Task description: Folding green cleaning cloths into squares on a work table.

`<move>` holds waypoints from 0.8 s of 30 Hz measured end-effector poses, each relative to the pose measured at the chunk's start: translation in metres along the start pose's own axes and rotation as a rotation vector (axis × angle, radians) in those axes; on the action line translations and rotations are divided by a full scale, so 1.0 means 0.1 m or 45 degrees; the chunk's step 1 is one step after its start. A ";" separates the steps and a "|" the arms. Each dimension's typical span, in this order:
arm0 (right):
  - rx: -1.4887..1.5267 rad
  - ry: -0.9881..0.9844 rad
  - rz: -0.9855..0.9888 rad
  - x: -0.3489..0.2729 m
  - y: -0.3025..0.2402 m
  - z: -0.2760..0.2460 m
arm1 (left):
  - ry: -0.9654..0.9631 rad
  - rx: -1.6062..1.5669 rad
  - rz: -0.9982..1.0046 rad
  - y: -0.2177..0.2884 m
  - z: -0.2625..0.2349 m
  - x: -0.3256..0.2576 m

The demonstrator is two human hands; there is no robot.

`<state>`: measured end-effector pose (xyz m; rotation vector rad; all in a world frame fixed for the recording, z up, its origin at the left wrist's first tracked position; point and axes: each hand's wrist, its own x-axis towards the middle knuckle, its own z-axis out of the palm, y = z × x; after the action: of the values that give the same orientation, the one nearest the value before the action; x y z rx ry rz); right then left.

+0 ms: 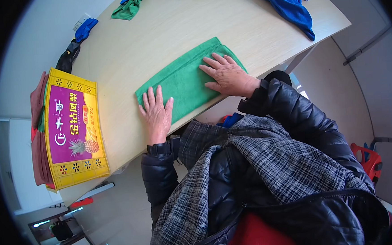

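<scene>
1. Both hands are open and apart, palms down, clasping nothing: left hand (156, 117) at one end, right hand (229, 77) towards the other, and here's the folded green cloth (186, 73), lying flat under them on the pale table (116, 64).

2. Look at those fingers! The left ones are spread and point away from the body; the right ones slant inward across the cloth. A long folded edge runs just beyond the fingertips.

3. Over to the left of the left hand, well apart from it, stands the big container: a yellow box (74, 130) with a purple panel, a pineapple picture and small flower patterns on its wall.

4. And it's stocked! Brownish-red cloths (41, 154) crowd along its left edge, with a strip of green and bits of red among them. How deep they sit, I cannot tell.

5. Beyond the box, farther from the left hand, there's a black item (68, 57), and a blue cloth (86, 30) just past it.

6. Far ahead of the hands, a loose green cloth (128, 7) lies on the left; ahead and right of the right hand, a rumpled blue cloth (285, 7) trails to the table edge.
</scene>
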<state>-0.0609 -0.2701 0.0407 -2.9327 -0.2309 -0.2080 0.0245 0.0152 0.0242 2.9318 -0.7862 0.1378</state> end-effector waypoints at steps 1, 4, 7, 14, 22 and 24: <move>-0.001 0.001 0.009 0.01 -0.01 0.00 | -0.002 -0.001 0.008 0.03 -0.02 -0.01; 0.058 0.146 0.027 0.16 -0.13 -0.01 | 0.036 -0.074 0.055 0.17 -0.06 -0.01; 0.019 0.153 0.005 0.30 -0.21 0.17 | -0.004 -0.087 0.095 0.26 -0.02 0.08; 0.024 0.147 -0.028 0.39 -0.08 0.23 | -0.037 -0.064 0.144 0.25 -0.06 0.19; -0.022 0.055 -0.016 0.74 -0.02 0.28 | -0.151 -0.053 0.137 0.28 -0.03 0.60; -0.030 0.028 0.008 0.75 0.00 0.27 | -0.149 -0.054 0.106 0.25 -0.02 0.62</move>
<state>0.0157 -0.2542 0.0264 -2.9524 -0.2178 -0.2441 0.0650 -0.0369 0.0351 2.8900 -0.9158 -0.0442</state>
